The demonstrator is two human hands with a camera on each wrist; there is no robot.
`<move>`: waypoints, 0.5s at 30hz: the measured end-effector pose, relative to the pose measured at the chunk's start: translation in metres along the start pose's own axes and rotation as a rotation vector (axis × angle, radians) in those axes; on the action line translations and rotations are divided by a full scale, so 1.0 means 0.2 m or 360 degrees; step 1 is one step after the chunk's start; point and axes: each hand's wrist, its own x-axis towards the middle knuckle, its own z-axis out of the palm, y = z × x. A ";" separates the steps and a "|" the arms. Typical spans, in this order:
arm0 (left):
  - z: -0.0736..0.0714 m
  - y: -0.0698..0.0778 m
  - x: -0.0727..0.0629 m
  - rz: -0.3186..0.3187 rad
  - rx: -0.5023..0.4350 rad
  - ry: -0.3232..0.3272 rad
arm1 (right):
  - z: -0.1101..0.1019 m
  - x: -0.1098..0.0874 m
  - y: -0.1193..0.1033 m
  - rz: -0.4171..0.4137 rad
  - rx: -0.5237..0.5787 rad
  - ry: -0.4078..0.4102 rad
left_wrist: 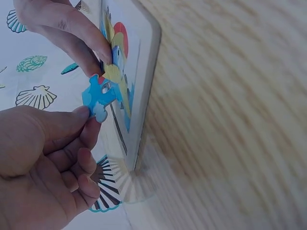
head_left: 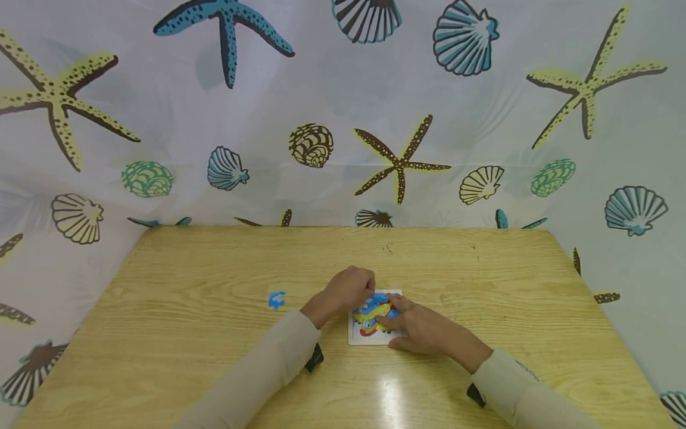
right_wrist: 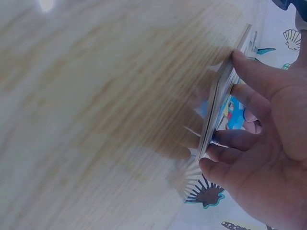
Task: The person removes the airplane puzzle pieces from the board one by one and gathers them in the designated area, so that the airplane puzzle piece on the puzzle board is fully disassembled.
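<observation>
A wooden jigsaw puzzle board [head_left: 360, 341] with a pale rim lies on the table, showing a yellow, red and blue picture. My left hand [head_left: 347, 289] is over the board's left side. Its thumb and forefinger pinch a blue jigsaw puzzle piece [left_wrist: 98, 101] with a white patch, held at the picture's surface. Spread across the board's right side is my right hand [head_left: 423, 328]. In the right wrist view its thumb [right_wrist: 254, 72] touches the board's edge, and the other fingers rest on the board. Parts of the picture are hidden under both hands.
Another blue puzzle piece [head_left: 276, 300] with white on it lies left of the board. The wooden table [head_left: 214, 262] reaches back to a cloth [head_left: 257, 119] printed with shells and starfish. Dark wrist gear [head_left: 315, 357] shows under the left sleeve.
</observation>
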 end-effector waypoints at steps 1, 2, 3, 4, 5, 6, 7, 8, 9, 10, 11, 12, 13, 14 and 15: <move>0.00 0.00 0.00 -0.0001 -0.0010 -0.0004 | 0.00 0.00 0.00 -0.0001 -0.0003 0.0001; 0.00 0.00 0.00 0.0001 -0.0015 -0.0005 | 0.00 0.00 0.00 -0.0002 -0.0004 0.0000; 0.00 0.00 0.00 0.0000 -0.0020 -0.0008 | 0.00 0.00 0.00 -0.0004 -0.0005 0.0001; 0.00 -0.01 -0.01 0.0000 -0.0030 -0.0010 | 0.00 0.00 0.00 -0.0004 -0.0007 0.0001; -0.01 -0.01 -0.01 0.0004 -0.0035 -0.0010 | 0.00 0.00 0.00 -0.0005 -0.0007 0.0002; -0.01 -0.02 -0.01 0.0006 -0.0042 -0.0011 | 0.00 0.00 0.00 -0.0004 -0.0006 0.0002; -0.01 -0.02 -0.01 0.0007 -0.0050 -0.0013 | 0.00 0.00 0.00 0.0000 -0.0010 0.0001; -0.01 -0.03 -0.01 0.0009 -0.0051 -0.0014 | 0.00 0.00 -0.01 0.0002 -0.0010 0.0000; -0.02 -0.03 -0.01 0.0009 -0.0055 -0.0013 | 0.00 0.00 -0.01 0.0005 -0.0009 -0.0002; -0.02 -0.04 -0.02 0.0014 -0.0055 -0.0009 | 0.00 0.00 -0.01 0.0008 -0.0011 -0.0004; -0.03 -0.04 -0.02 0.0018 -0.0052 -0.0007 | 0.00 0.00 -0.01 0.0011 -0.0012 -0.0006; -0.03 -0.05 -0.02 0.0022 -0.0047 -0.0004 | 0.00 0.00 -0.01 0.0010 -0.0016 -0.0004; -0.03 -0.05 -0.02 0.0025 -0.0045 -0.0002 | 0.00 0.01 -0.01 0.0008 -0.0021 -0.0004; -0.04 -0.06 -0.02 0.0027 -0.0043 0.0001 | 0.00 0.01 -0.01 0.0004 -0.0024 -0.0001; -0.04 -0.06 -0.03 0.0028 -0.0041 0.0002 | 0.00 0.01 -0.01 0.0005 -0.0027 0.0000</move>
